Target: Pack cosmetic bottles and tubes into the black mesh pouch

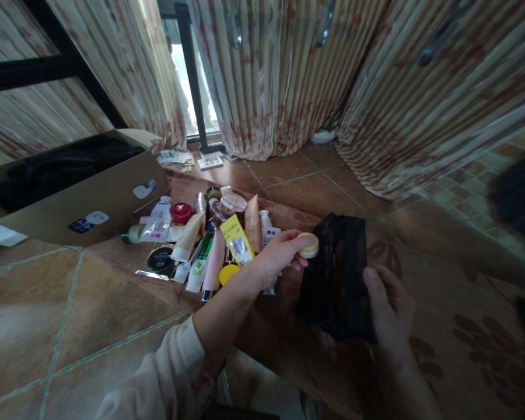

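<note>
A small round jar with a pale yellow lid (308,246) is pinched in the fingers of my left hand (280,253). It is at the left edge of a black fabric bag (317,286). My right hand (390,300) grips the bag's right side between thumb and fingers. A slit shows down the bag's middle; what lies inside cannot be made out. Left of my hand lies a pile of cosmetics: a yellow box (237,240), a red-lidded jar (181,213), a green-and-white tube (202,261), a black compact (160,259) and several other tubes.
A cardboard box (114,201) filled with dark material stands at the left. The pile rests on a brown mat (284,326) over floor tiles. Striped curtains (289,81) hang behind, with small papers (210,163) near the window frame. A blurred dark shape is at far right.
</note>
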`<state>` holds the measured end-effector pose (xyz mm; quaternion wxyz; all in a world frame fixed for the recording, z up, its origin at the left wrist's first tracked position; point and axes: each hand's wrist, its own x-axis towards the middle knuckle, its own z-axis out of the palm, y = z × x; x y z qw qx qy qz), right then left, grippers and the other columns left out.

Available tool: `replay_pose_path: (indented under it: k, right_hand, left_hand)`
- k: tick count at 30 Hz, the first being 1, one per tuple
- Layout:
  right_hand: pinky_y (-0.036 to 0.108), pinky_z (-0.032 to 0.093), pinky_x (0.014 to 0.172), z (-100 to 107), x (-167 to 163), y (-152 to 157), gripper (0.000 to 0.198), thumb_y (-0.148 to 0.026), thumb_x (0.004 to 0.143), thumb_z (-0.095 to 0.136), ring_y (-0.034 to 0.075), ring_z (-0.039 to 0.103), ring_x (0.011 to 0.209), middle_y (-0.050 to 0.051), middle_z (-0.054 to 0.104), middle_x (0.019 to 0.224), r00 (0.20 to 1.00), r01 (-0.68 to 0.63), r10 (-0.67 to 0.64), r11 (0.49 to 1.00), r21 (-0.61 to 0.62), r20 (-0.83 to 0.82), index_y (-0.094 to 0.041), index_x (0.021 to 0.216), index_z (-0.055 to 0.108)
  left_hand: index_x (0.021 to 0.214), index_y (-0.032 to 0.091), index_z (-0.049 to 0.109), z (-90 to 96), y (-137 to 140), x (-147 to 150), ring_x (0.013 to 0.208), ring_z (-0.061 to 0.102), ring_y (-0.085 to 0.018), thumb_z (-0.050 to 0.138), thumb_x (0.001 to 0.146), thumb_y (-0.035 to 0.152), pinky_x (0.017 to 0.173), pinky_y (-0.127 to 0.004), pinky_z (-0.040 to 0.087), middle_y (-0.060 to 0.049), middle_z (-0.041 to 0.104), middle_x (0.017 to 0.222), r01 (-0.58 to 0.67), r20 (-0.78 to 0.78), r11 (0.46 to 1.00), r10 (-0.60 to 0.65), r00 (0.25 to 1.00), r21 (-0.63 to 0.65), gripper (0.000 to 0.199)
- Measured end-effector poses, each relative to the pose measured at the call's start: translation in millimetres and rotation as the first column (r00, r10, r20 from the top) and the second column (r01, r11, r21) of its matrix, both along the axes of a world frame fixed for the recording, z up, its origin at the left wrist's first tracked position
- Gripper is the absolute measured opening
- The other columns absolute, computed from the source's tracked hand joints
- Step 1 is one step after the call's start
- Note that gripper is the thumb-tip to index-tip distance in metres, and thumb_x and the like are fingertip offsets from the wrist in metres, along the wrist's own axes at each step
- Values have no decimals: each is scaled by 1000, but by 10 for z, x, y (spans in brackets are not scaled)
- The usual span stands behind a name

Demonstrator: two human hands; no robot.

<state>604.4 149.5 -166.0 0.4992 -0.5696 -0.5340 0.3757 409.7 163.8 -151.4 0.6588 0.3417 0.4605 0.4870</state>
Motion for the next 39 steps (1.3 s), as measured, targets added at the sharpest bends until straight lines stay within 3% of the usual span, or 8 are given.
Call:
replay_pose_path:
  k: [39]
  right_hand:
    - [29,48,65,8,11,-1,34,-50,79,63,18,62,74,4,70,83,1000,1,-1,1000,-3,16,-19,91,69]
  left_hand:
    - [78,16,55,-4,7,-10,48,52,-5,64,77,40,43,-16,37,3,54,63,13,1,1000,-13,1000,-9,25]
